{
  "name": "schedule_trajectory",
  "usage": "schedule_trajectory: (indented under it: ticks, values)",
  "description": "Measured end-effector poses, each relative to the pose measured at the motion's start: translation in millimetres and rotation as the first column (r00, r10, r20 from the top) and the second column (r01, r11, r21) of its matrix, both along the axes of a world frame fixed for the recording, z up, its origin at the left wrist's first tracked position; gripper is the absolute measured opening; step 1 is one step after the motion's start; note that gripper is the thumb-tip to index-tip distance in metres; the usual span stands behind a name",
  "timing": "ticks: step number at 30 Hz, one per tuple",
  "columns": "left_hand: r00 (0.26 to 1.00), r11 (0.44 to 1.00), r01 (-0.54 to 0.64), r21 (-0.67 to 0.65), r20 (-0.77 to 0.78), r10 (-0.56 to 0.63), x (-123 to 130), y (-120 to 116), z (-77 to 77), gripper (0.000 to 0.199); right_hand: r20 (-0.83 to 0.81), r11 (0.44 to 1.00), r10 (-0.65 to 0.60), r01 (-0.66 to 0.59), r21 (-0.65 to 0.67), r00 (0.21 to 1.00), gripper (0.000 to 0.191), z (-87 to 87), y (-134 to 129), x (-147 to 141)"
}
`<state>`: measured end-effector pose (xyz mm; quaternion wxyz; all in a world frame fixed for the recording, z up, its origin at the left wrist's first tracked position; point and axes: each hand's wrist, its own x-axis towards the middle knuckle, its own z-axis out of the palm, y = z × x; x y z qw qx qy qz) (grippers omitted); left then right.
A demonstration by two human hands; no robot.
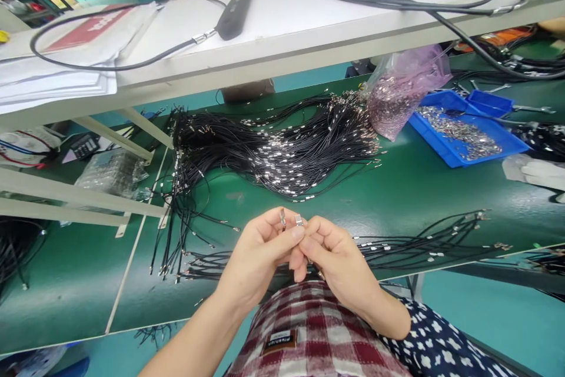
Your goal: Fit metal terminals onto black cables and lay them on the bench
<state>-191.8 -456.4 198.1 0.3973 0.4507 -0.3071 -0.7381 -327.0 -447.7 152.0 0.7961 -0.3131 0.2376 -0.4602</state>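
My left hand [260, 250] is closed, with thumb and forefinger pinching a small silver metal clip [299, 220]. A second shiny metal piece [283, 218] shows at the fingers of the same hand. My right hand [338, 256] meets the left at the fingertips, its thumb and fingers pressed together; what lies between them is hidden. Just beyond my hands lies a large bundle of thin black cables [291, 153] with silver sleeves and metal ends. Nearer the front edge, a smaller row of black cables [424, 242] runs behind and beneath both hands.
A blue tray [450, 156] of small metal parts and a pink plastic bag [388, 109] of similar pieces stand at the right of the green table [238, 194]. Above it, a white shelf [282, 42] carries papers, cables and a black-handled tool [233, 15]. Another person sits beyond.
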Motion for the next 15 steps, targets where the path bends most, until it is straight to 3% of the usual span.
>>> schedule_trajectory:
  ticks: [7,15]
  values:
    - [0.997,0.996,0.000,0.086,-0.077,0.007,-4.6,3.4,-1.4,0.006,0.036,1.000,-0.012,0.011,0.014,0.999,0.016,-6.2,4.5,1.6]
    - [0.996,0.996,-0.040,0.083,-0.073,0.046,-7.7,4.4,-2.2,0.009,0.048,0.999,-0.034,0.033,0.031,0.998,0.014,-7.5,5.9,1.5]
